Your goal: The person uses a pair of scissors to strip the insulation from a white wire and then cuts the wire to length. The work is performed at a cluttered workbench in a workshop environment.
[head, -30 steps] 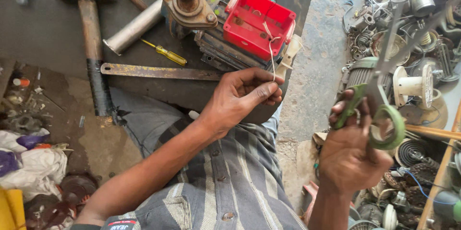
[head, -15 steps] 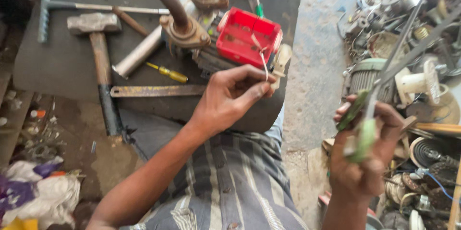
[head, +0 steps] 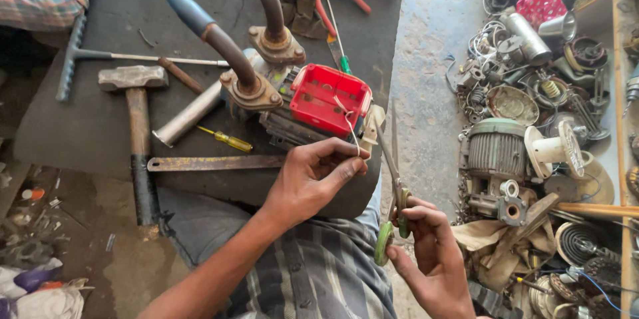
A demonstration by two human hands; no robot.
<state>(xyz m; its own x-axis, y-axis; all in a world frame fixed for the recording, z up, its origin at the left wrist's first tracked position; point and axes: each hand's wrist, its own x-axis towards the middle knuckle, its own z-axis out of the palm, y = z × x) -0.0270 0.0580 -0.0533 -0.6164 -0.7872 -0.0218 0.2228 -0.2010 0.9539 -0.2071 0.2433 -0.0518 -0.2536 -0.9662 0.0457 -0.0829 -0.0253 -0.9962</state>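
Thin white string (head: 347, 121) taut from red box (head: 330, 100); green-handled scissors (head: 393, 194) upright, blades beside it.

Repair w/shop, hammer (head: 133, 102), screwdriver (head: 226, 139), scrap motors (head: 496, 149) on floor

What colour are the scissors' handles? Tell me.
Green, on the scissors in the right hand; head view.
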